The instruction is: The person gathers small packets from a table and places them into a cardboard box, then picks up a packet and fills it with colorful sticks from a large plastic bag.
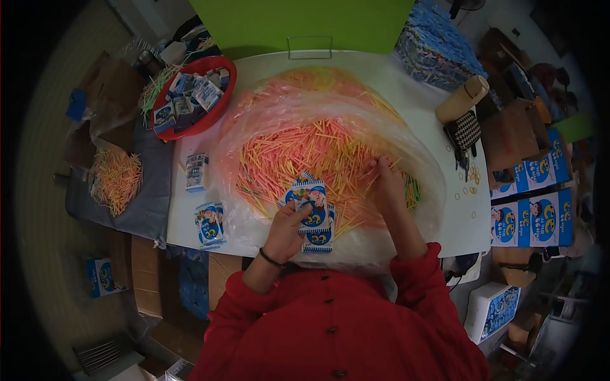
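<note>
My left hand (pixel 287 227) grips a stack of small blue-and-white printed packets (pixel 311 206) over a clear plastic sheet (pixel 419 159). On that sheet lies a big heap of thin orange, pink and yellow sticks (pixel 305 155). My right hand (pixel 383 178) is down in the sticks at the heap's right side, fingers pinched on a few of them. Both sleeves are red.
A red bowl (pixel 222 105) of filled packets sits at the back left. Loose packets (pixel 208 223) and one more packet (pixel 197 171) lie on the white table's (pixel 445 228) left side. Rubber bands, scissors and a paper roll (pixel 462 98) are at the right. Printed boxes (pixel 530 219) stand further right.
</note>
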`<state>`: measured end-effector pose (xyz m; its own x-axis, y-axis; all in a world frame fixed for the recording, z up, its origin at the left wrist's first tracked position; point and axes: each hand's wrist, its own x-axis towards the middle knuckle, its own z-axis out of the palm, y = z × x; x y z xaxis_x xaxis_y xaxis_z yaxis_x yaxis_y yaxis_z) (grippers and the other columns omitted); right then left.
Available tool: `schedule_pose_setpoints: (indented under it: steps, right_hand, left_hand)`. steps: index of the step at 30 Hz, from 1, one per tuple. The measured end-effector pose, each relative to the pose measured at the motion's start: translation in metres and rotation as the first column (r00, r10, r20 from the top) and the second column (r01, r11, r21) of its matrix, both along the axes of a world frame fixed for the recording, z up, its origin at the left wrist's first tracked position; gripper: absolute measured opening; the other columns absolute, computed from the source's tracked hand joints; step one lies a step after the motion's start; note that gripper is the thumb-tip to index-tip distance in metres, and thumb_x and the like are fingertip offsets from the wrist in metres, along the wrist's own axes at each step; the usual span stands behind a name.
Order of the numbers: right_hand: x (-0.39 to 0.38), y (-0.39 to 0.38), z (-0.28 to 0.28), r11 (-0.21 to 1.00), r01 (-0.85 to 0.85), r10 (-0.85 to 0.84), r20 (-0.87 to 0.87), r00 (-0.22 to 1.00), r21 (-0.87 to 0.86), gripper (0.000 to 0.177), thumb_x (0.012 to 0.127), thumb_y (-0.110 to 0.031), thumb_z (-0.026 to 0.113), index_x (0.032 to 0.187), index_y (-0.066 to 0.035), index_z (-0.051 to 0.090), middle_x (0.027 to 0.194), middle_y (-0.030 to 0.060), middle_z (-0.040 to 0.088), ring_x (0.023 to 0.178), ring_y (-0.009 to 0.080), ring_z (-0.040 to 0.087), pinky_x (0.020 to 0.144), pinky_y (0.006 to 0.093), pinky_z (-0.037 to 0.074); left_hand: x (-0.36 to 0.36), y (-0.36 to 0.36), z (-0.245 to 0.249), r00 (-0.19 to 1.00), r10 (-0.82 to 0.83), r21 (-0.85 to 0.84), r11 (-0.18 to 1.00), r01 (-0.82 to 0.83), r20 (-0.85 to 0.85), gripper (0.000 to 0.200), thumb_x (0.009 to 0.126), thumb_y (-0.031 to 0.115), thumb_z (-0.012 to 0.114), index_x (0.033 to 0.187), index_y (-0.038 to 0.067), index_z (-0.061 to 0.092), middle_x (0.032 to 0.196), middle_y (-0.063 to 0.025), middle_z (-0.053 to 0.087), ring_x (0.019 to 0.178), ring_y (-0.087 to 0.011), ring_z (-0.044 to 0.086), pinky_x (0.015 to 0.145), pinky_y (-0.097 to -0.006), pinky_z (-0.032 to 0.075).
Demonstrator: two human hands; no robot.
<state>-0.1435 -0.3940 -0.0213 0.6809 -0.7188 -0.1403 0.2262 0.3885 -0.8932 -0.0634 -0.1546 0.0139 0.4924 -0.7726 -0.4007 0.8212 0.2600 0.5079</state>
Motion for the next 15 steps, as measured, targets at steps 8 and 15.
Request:
schedule_pose_setpoints:
  steps: [8, 15]
  right_hand:
    - [-0.019, 0.024, 0.032, 0.825, -0.273, 0.108, -0.335, 0.936, -0.495, 0.018, 0.095, -0.010, 0.055, 0.112, -0.004, 0.056, 0.106, 0.0053, 0.059, 0.095, 0.0182, 0.058, 0.093, 0.0288, 0.044]
    - [-0.028, 0.027, -0.012, 0.589, -0.332, 0.255, -0.221, 0.941, -0.737, 0.023, 0.086, -0.002, 0.062, 0.109, -0.003, 0.057, 0.106, 0.0084, 0.059, 0.100, 0.0187, 0.058, 0.092, 0.0291, 0.045]
  left_hand:
    - [-0.004, -0.003, -0.003, 0.984, -0.145, -0.007, 0.989, 0.145, -0.105, 0.022, 0.099, 0.017, 0.051, 0.116, 0.004, 0.058, 0.107, -0.0069, 0.067, 0.095, -0.0180, 0.067, 0.081, -0.0349, 0.057]
    - [-0.015, -0.006, -0.015, 0.994, -0.107, -0.005, 0.994, 0.107, -0.032, 0.025, 0.100, 0.019, 0.050, 0.118, 0.005, 0.057, 0.109, -0.0057, 0.067, 0.097, -0.0180, 0.067, 0.083, -0.0357, 0.057]
